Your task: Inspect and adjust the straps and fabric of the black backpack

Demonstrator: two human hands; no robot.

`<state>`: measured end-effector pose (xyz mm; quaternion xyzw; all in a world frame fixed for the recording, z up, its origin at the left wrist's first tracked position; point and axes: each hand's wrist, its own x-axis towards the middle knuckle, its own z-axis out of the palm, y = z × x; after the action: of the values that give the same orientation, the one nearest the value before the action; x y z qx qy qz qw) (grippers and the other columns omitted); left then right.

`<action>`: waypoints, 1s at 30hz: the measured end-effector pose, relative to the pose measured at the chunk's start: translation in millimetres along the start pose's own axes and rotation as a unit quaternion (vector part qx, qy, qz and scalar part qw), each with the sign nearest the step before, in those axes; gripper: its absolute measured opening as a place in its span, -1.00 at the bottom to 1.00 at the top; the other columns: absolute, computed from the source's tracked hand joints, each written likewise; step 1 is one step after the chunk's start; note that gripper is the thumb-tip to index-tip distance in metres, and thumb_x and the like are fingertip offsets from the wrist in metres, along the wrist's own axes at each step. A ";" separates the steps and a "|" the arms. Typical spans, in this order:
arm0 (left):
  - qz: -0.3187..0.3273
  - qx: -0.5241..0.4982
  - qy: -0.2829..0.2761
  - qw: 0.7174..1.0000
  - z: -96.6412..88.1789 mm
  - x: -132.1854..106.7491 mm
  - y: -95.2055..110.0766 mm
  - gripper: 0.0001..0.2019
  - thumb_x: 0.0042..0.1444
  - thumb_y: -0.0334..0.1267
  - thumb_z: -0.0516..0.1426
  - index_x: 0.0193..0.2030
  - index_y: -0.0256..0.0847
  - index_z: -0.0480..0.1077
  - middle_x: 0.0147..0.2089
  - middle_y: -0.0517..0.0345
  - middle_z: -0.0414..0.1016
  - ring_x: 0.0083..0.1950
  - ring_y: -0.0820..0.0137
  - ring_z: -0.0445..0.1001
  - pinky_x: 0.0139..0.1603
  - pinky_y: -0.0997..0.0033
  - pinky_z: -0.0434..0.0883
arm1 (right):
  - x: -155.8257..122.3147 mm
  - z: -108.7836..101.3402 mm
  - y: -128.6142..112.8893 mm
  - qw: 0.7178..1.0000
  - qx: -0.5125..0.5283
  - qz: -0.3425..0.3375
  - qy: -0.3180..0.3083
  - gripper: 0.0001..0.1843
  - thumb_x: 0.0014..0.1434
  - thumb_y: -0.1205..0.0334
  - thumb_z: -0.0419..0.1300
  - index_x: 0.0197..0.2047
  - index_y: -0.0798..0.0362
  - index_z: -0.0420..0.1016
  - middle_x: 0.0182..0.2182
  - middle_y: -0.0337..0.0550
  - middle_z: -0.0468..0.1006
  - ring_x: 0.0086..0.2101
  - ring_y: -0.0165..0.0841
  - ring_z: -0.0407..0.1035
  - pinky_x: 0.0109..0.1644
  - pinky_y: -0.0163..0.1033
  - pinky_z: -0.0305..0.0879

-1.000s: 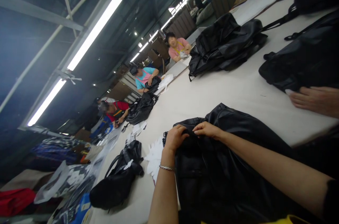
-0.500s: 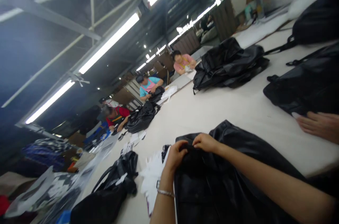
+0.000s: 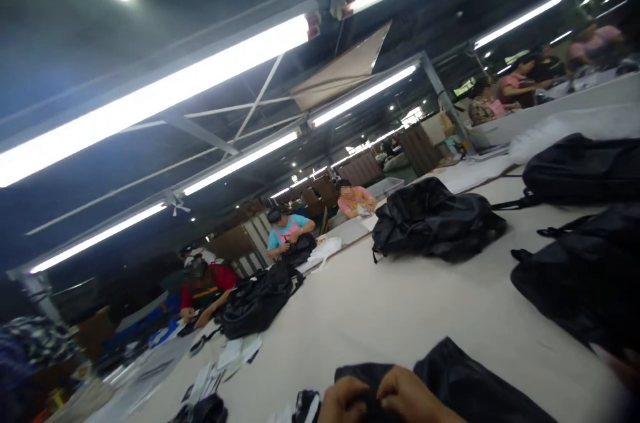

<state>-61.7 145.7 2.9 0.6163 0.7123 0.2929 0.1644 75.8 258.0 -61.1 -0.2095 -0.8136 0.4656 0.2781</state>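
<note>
At the bottom edge of the head view, a black leather-like bag [image 3: 475,379] lies on the pale table [image 3: 350,316], mostly cut off by the frame. My left hand [image 3: 344,400] has its fingers curled onto the bag's upper edge. Close beside it, my right hand [image 3: 411,396] pinches the same edge, thumb and fingers bent inward. The two hands are a short gap apart, with black material between them. Just left of my left hand sits a small black-and-white bundle [image 3: 306,404].
Black backpacks lie across the table, one at the back [image 3: 435,219], others at the right [image 3: 580,269]. White slips [image 3: 235,353] lie to the left. A co-worker's blurred hand [image 3: 617,366] is at the right edge. Several people work along the far side, one in blue [image 3: 293,229].
The view has tilted upward, so the table, bag and my hands sit lower in the frame and more ceiling lights show. Both hands stay on the bag's edge.
</note>
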 end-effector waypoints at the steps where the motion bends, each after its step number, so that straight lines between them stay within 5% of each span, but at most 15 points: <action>1: 0.002 0.003 0.010 1.000 2.0 -4.0 6.6 -0.67 -0.25 -0.48 0.06 -0.29 -0.16 0.46 -0.26 0.13 0.48 -0.16 0.34 0.40 -0.06 0.39 0.32 | -2.8 -2.6 -3.9 1.000 0.009 -0.007 -0.004 -0.74 -0.22 0.41 0.06 -0.51 -0.01 0.55 -0.52 -0.27 0.50 -0.43 -0.40 0.37 -0.35 -0.40 0.18; 7: 0.019 0.048 0.043 0.998 10.4 -12.3 33.3 -0.71 -0.08 -0.43 -0.06 -0.30 -0.20 0.44 -0.24 0.09 0.45 -0.16 0.41 0.38 -0.07 0.42 0.30 | -6.1 -3.6 -11.0 0.999 0.047 -0.025 -0.006 -0.78 -0.19 0.39 0.07 -0.51 0.05 0.54 -0.56 -0.26 0.48 -0.47 -0.42 0.33 -0.38 -0.40 0.14; 11: -0.015 0.065 0.042 0.997 11.3 -5.6 23.9 -0.72 -0.12 -0.41 -0.03 -0.25 -0.22 0.39 -0.20 0.07 0.45 -0.12 0.35 0.36 -0.03 0.35 0.26 | -0.4 7.8 -17.8 0.997 0.059 -0.018 0.054 -0.81 -0.17 0.40 0.06 -0.52 0.10 0.50 -0.53 -0.23 0.47 -0.44 -0.43 0.32 -0.34 -0.39 0.13; 15: -0.038 0.024 0.105 0.993 9.8 -1.0 10.7 -0.83 -0.12 -0.29 0.01 -0.34 -0.24 0.31 -0.33 0.11 0.44 -0.24 0.33 0.37 -0.13 0.35 0.28 | 1.5 12.1 -29.2 0.990 0.081 0.005 0.114 -0.85 -0.16 0.37 0.06 -0.48 0.13 0.43 -0.53 -0.24 0.44 -0.45 -0.45 0.29 -0.39 -0.40 0.10; 19: -0.106 0.025 0.122 0.987 6.1 1.6 11.2 -0.83 -0.17 -0.20 0.03 -0.44 -0.26 0.29 -0.39 0.07 0.41 -0.27 0.28 0.36 -0.17 0.32 0.27 | -8.8 13.9 -35.9 0.990 0.107 -0.027 0.092 -0.76 -0.17 0.36 0.08 -0.34 0.10 0.39 -0.46 -0.27 0.42 -0.45 -0.46 0.26 -0.39 -0.42 0.11; 25: -0.143 0.068 0.167 0.973 7.5 15.8 18.9 -0.79 -0.28 -0.37 -0.03 -0.41 -0.26 0.28 -0.37 0.09 0.39 -0.27 0.30 0.36 -0.23 0.38 0.28 | -14.7 23.0 -36.6 0.987 -0.084 -0.060 0.127 -0.75 -0.16 0.31 0.13 -0.30 0.06 0.38 -0.32 -0.17 0.36 -0.32 -0.34 0.27 -0.26 -0.33 0.14; 30: -0.166 0.055 0.152 0.973 14.9 21.9 29.8 -0.74 -0.29 -0.41 -0.06 -0.37 -0.28 0.28 -0.40 0.11 0.40 -0.29 0.32 0.38 -0.26 0.40 0.29 | -10.1 26.5 -34.2 0.987 -0.105 -0.036 0.119 -0.84 -0.04 0.30 0.05 -0.33 0.11 0.38 -0.35 -0.12 0.39 -0.36 -0.33 0.31 -0.33 -0.34 0.15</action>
<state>-33.6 172.3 12.6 0.4461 0.8361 0.3122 0.0666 63.5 218.6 -44.7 -0.2624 -0.8261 0.3387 0.3659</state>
